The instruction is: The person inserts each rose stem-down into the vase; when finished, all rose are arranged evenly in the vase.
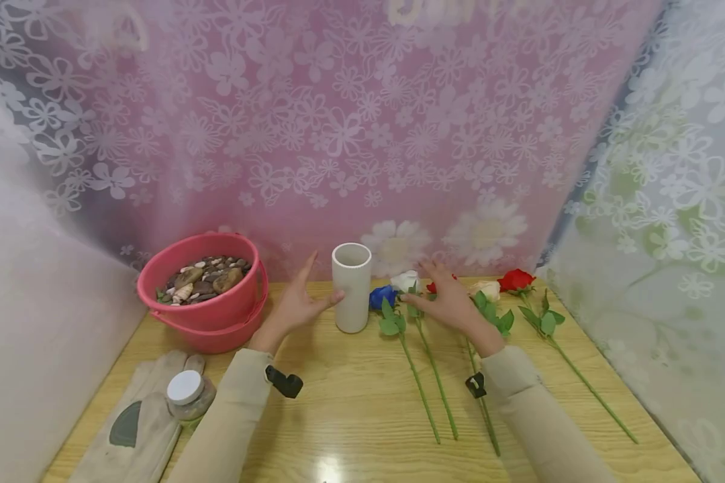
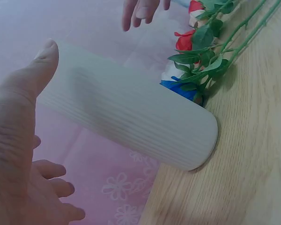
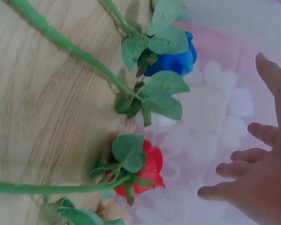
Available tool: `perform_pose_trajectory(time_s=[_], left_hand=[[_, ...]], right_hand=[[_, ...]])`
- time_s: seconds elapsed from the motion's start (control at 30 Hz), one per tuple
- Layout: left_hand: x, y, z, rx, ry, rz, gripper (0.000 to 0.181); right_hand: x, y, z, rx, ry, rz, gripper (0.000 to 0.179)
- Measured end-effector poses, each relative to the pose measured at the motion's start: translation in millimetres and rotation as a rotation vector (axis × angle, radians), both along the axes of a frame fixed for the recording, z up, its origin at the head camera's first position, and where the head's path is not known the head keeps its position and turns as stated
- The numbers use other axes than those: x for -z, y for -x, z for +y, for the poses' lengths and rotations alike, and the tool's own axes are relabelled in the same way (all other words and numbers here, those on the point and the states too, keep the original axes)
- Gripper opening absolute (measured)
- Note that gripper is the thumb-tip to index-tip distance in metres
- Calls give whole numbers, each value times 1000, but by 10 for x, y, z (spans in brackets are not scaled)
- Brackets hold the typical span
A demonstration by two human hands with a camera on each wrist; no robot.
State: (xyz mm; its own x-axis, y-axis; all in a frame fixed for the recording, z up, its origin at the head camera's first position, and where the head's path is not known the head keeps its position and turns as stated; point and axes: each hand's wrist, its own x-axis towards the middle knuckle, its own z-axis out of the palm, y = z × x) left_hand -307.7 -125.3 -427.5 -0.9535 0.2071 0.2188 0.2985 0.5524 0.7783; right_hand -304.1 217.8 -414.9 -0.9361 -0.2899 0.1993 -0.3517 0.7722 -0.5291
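A white ribbed vase (image 1: 352, 295) stands upright on the wooden table. To its left, my left hand (image 1: 296, 305) is held with fingers spread, thumb tip right at the vase's side; in the left wrist view the thumb overlaps the vase's upper end. Over the roses hovers my right hand (image 1: 447, 305), fingers spread and nothing in them. Beneath and around it lie a blue rose (image 1: 382, 297), a white rose (image 1: 405, 280), a cream rose (image 1: 487, 289) and a red rose (image 3: 152, 166), which the hand mostly hides in the head view. Another red rose (image 1: 516, 280) lies farther right.
At the back left, a pink bucket (image 1: 202, 322) holds stones and shells. In front of it are pale work gloves (image 1: 135, 429) and a jar with a white lid (image 1: 185, 388). A floral pink curtain (image 1: 338, 134) hangs behind the table.
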Motion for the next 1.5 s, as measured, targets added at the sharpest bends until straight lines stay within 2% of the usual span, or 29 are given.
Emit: perform_pose_trajectory(time_s=[0.17,0.27,0.33,0.4,0.6,0.7,0.83,0.93,1.2,1.5], left_hand=[[28,76,33,52,-159,-13,105],[30,117,62,59,-262,-16,99],[22,133,77,43,-292,-5,96],[5,139,92,27,-301,6,93],[-22,166,176,42,-323,50,89],[-21,184,223,64,-330,65,86],[-19,200,266,118,-352,47,83],[-23,207,290,131,-346,42,82],[-39,198,308,128,-345,68,78],[-48,203,313,139,-341,49,78]], right_hand=[[49,17,160,118,63,40,82],[58,14,263,200,125,59,76],[45,2,339,227,194,49,73],[30,-15,421,244,242,39,73],[6,-105,704,275,357,18,69],[9,-155,871,296,368,5,68],[43,-197,1126,340,341,-8,69],[65,-233,1320,369,338,-16,65],[210,-307,1816,362,549,-67,63],[401,-466,2232,424,514,-91,63]])
